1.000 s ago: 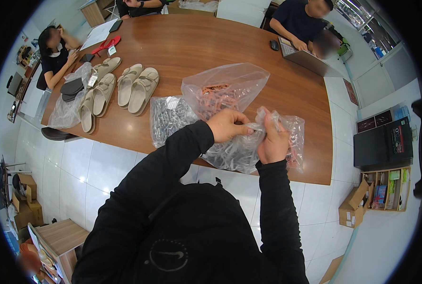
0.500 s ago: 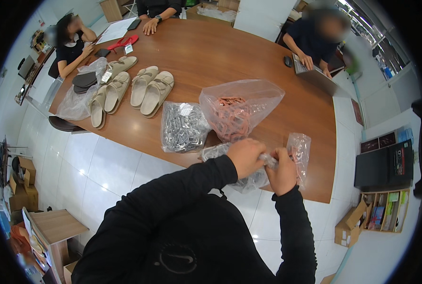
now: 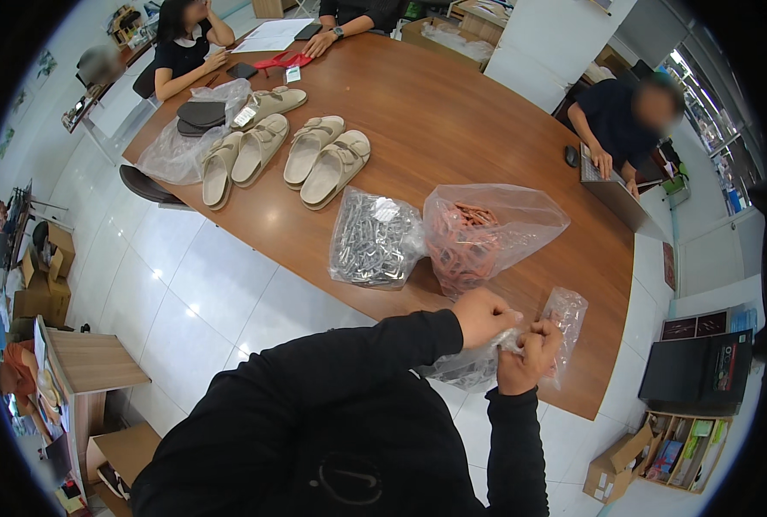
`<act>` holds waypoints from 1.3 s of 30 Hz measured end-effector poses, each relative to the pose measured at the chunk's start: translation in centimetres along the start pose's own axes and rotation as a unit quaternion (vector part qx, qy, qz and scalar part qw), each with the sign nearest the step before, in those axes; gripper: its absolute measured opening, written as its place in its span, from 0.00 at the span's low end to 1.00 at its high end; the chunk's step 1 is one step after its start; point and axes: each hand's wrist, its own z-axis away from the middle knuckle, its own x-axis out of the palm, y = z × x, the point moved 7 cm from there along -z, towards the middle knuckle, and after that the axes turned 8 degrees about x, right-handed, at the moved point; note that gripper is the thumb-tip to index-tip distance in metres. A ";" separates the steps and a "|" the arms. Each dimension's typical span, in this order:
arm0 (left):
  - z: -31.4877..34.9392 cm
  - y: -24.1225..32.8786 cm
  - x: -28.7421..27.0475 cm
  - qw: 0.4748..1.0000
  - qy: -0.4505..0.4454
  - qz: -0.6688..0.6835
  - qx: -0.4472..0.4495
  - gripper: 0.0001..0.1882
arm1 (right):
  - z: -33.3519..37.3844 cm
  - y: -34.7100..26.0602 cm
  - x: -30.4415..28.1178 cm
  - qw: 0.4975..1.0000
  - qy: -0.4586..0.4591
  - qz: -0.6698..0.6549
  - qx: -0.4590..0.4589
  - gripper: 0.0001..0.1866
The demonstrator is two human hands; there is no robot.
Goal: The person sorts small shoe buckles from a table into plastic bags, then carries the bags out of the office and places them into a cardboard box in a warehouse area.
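My left hand is closed, pinching the gathered top of a clear plastic bag at the table's near edge. Beside it, my right hand is closed on the same bag, its fingers bent around the plastic. Dark contents show faintly through the bag, but my left sleeve covers part of it. Just beyond lie a clear bag of silver metal buckles and an open-mouthed clear bag of orange-brown buckle-like pieces. A smaller clear bag with orange-brown pieces rests right of my hands.
Beige two-strap sandals stand on the wooden table, near dark grey soles on plastic. Red sandals lie close to a co-worker's hand. At the far right, another person types on a laptop.
The whole view has shifted, so the table sits further right in the picture. My hands have drawn slightly apart, and my right fingers are now more bent over the bag's top.
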 end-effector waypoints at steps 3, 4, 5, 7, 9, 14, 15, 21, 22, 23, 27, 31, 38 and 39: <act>-0.3 1.6 0.2 0.988 -0.018 -0.136 0.068 0.20 | 0.2 -0.7 -0.2 1.000 -0.019 0.002 -0.013 0.12; -0.4 2.3 0.1 0.976 -0.006 -0.193 0.105 0.19 | 0.4 -0.7 -0.3 1.000 -0.028 0.001 -0.008 0.11; -0.6 1.8 0.6 0.975 -0.047 -0.203 0.075 0.19 | 0.6 -0.7 -0.3 0.999 -0.038 -0.002 -0.002 0.11; -1.0 1.5 0.9 0.971 -0.050 -0.220 0.075 0.18 | 1.3 -0.5 -0.6 0.999 -0.050 0.011 0.002 0.11; -1.6 1.2 0.7 0.961 -0.018 -0.260 0.095 0.20 | 2.1 -0.1 -1.0 0.998 -0.066 0.014 0.008 0.12; -2.5 -0.4 0.4 0.952 -0.028 -0.291 0.087 0.19 | 5.1 0.9 -2.0 0.991 -0.117 -0.015 0.056 0.14; -2.5 -0.1 0.3 0.949 -0.029 -0.293 0.111 0.19 | 5.5 1.1 -2.3 0.988 -0.122 -0.034 0.083 0.14; -2.7 2.4 0.6 0.967 -0.148 -0.094 0.184 0.12 | 3.6 1.4 -4.5 0.992 -0.060 -0.016 0.108 0.15; -2.3 3.1 1.0 0.962 -0.176 -0.066 0.198 0.11 | 3.1 2.2 -3.9 0.984 -0.080 -0.023 0.160 0.17; -1.9 3.7 1.0 0.957 -0.193 -0.045 0.210 0.09 | 2.5 2.1 -3.4 0.985 -0.099 -0.020 0.137 0.19; 1.3 3.0 -2.7 0.979 -0.130 0.044 0.149 0.10 | 1.9 2.8 -2.8 0.975 -0.150 -0.072 0.150 0.21; 5.1 -5.4 -6.8 0.983 0.067 0.082 -0.151 0.23 | 2.7 4.2 -5.9 0.949 -0.041 -0.253 0.182 0.15; 6.4 -9.0 3.5 0.843 -0.144 0.440 -0.275 0.36 | 4.7 8.3 -3.0 0.543 0.053 -0.749 0.377 0.15; 6.3 -8.2 4.7 0.810 -0.171 0.489 -0.274 0.38 | 4.7 8.5 -2.5 0.500 0.048 -0.777 0.380 0.17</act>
